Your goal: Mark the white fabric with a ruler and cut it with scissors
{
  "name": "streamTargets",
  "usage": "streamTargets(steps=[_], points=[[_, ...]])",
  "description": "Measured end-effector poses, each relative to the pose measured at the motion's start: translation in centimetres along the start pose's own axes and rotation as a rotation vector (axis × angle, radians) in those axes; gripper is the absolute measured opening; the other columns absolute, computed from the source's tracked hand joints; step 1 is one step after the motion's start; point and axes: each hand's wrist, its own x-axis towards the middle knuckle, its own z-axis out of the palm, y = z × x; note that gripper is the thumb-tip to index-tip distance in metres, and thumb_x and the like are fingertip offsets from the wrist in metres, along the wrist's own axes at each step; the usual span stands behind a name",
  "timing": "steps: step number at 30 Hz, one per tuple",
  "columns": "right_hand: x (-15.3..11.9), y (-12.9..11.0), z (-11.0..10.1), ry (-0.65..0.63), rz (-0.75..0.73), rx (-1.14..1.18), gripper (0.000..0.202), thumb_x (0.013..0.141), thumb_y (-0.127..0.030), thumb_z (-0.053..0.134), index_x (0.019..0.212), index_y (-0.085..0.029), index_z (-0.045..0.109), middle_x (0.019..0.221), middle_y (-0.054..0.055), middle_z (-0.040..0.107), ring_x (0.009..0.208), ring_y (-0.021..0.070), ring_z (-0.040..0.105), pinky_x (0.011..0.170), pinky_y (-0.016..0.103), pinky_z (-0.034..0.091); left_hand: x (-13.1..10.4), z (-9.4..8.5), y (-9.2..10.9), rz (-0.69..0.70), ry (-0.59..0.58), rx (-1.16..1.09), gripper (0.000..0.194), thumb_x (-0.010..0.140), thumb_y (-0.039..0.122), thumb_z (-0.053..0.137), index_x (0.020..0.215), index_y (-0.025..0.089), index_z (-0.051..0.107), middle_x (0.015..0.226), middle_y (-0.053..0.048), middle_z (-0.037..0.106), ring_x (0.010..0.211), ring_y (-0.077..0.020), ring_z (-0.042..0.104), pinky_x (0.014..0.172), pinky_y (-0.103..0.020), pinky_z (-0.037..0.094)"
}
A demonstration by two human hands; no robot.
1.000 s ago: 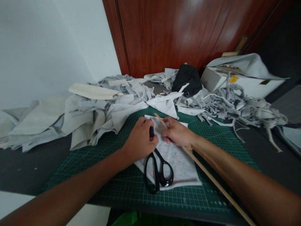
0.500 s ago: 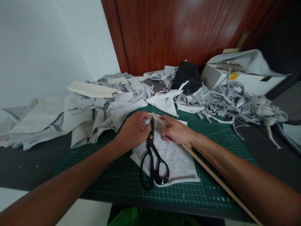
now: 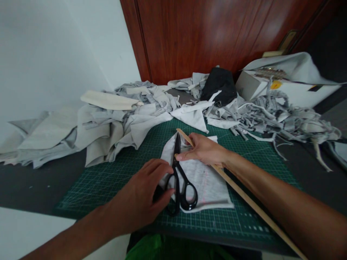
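Note:
Black-handled scissors [image 3: 177,180] lie closed on a piece of light grey fabric [image 3: 211,184], blades pointing away from me. My left hand [image 3: 146,195] is beside the left handle loop, thumb and fingers apart and curved around it; I see no firm grip. My right hand [image 3: 206,150] is closed over a thin wooden strip [image 3: 249,200], which passes under the palm and runs back along the forearm. Its thumb reaches to the scissors' pivot. The strip's far end lies beside the blade tips, near the fabric's top edge.
A green cutting mat [image 3: 130,173] with grid lines covers the dark table [image 3: 40,187]. Heaped grey and cream fabric [image 3: 108,122] lies at the left, and tangled grey strips [image 3: 282,115] at the right. Behind are a black cloth item [image 3: 219,86] and a white box [image 3: 255,86].
My left hand has moved from the blade tips back toward me, down to the scissors' handle. My right thumb has shifted left onto the pivot. The view has shifted slightly.

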Motion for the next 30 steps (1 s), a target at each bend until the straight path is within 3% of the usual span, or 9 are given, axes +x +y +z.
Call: streamTargets(steps=[3,7,11,17,23,30], points=[[-0.1,0.2,0.2,0.004,-0.050,0.063,0.067,0.058,-0.048,0.099,0.103,-0.019,0.059,0.082,-0.004,0.058,0.069,0.0152,0.052,0.056,0.025,0.037,-1.1,0.1,0.2,0.013,0.015,0.000,0.021,0.099,0.020,0.059,0.119,0.024,0.060,0.118,-0.008,0.066,0.110,-0.0213,0.064,0.098,-0.037,0.056],[-0.3,0.2,0.3,-0.116,-0.085,0.130,0.053,0.062,-0.037,0.097,0.094,-0.021,0.058,0.073,-0.008,0.055,0.061,0.0121,0.050,0.054,0.024,0.034,-1.7,0.1,0.1,0.017,0.004,-0.003,0.022,0.100,0.018,0.055,0.121,0.024,0.060,0.118,-0.008,0.067,0.110,-0.0221,0.064,0.098,-0.038,0.056],[-0.1,-0.1,0.2,-0.164,-0.029,0.103,0.043,0.066,-0.037,0.094,0.087,-0.021,0.059,0.062,-0.010,0.051,0.051,0.0098,0.045,0.048,0.023,0.028,-1.9,-0.2,0.0,0.009,-0.014,-0.021,0.028,0.097,0.009,0.049,0.118,0.024,0.061,0.114,-0.007,0.067,0.107,-0.0211,0.064,0.095,-0.037,0.056],[0.1,-0.6,-0.1,-0.235,0.032,0.042,0.038,0.068,-0.041,0.093,0.077,-0.020,0.063,0.053,-0.009,0.050,0.043,0.0097,0.044,0.037,0.022,0.033,-2.1,-0.2,-0.3,-0.011,0.010,-0.012,0.025,0.094,0.006,0.052,0.109,0.023,0.063,0.108,-0.006,0.067,0.101,-0.0202,0.065,0.091,-0.034,0.056],[-0.1,-1.0,0.4,-0.150,0.073,-0.026,0.037,0.068,-0.043,0.093,0.070,-0.019,0.064,0.048,-0.007,0.051,0.040,0.0101,0.046,0.037,0.022,0.032,-1.9,-0.6,-0.3,-0.031,-0.020,-0.039,0.022,0.102,0.010,0.048,0.102,0.022,0.066,0.104,-0.005,0.066,0.098,-0.0188,0.064,0.089,-0.032,0.055],[0.0,-0.9,1.0,-0.046,0.090,-0.052,0.041,0.068,-0.048,0.090,0.065,-0.020,0.059,0.050,-0.007,0.051,0.043,0.0104,0.047,0.041,0.024,0.029,-2.0,-0.8,-0.8,0.034,-0.087,-0.083,0.032,0.102,0.002,0.039,0.096,0.021,0.065,0.101,-0.004,0.065,0.095,-0.0175,0.062,0.088,-0.031,0.051]])
